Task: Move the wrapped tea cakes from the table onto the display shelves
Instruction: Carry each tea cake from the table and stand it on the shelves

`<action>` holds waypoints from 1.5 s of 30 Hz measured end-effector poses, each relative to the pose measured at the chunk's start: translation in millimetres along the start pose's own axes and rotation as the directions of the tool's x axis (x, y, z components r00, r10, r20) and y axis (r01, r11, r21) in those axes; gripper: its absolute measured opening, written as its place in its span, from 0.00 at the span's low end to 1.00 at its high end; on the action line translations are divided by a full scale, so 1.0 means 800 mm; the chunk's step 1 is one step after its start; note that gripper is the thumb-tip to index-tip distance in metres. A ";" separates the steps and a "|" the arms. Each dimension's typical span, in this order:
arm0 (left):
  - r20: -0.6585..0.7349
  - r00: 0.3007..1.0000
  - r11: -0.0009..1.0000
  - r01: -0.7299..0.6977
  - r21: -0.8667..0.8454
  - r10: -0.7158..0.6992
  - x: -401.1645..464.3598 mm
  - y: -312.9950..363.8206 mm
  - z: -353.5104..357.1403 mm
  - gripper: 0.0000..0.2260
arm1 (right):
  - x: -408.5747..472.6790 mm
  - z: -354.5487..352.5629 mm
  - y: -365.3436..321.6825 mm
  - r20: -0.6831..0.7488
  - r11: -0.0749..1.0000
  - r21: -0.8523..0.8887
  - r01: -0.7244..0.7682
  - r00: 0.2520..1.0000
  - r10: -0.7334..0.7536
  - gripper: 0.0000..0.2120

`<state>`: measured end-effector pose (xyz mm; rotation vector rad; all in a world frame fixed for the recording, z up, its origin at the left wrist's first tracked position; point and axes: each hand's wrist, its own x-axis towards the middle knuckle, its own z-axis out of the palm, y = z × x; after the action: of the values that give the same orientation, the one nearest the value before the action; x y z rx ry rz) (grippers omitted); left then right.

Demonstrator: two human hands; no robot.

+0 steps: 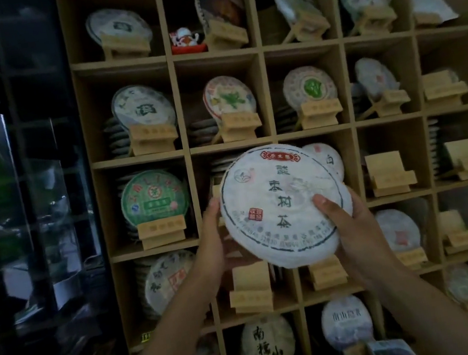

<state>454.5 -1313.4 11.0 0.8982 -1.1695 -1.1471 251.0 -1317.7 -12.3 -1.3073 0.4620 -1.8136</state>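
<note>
I hold a round white-wrapped tea cake with dark characters and a red label up in front of the wooden display shelves. My left hand grips its lower left edge from behind, thumb along the rim. My right hand grips its lower right edge, thumb pressed on the paper face. The cake covers most of the cubby in the third row, where a stack of cakes shows behind it. Below the cake stands an empty wooden stand.
Most cubbies hold wrapped cakes on stands, such as a green one to the left. Empty stands sit in cubbies to the right. A small cat figurine sits in the top row. A dark glass cabinet stands at left.
</note>
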 end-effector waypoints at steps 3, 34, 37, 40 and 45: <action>-0.110 0.994 0.996 0.037 0.085 -0.027 0.082 -0.008 -0.013 0.18 | 0.055 -0.015 0.015 -0.006 0.996 -0.053 0.074 0.997 -0.074 0.26; -0.134 0.982 0.916 -0.073 0.396 0.136 0.399 -0.123 -0.105 0.33 | 0.258 -0.057 0.150 -0.089 0.954 -0.199 0.226 0.965 -0.247 0.23; -0.097 0.986 0.927 -0.092 0.363 0.136 0.392 -0.121 -0.106 0.47 | 0.264 -0.053 0.149 -0.124 0.955 -0.189 0.227 0.960 -0.253 0.25; -0.037 0.994 0.938 -0.087 0.335 0.105 0.377 -0.114 -0.099 0.56 | 0.269 -0.049 0.145 -0.139 0.949 -0.199 0.245 0.951 -0.275 0.27; 0.043 0.996 0.942 -0.082 0.325 0.072 0.348 -0.102 -0.077 0.45 | 0.273 -0.040 0.132 -0.143 0.930 -0.224 0.290 0.935 -0.326 0.26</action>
<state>500.3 -1605.2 -18.9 1.0779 -1.4347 -0.9194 240.9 -1558.3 31.9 -1.4225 0.5724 -2.2070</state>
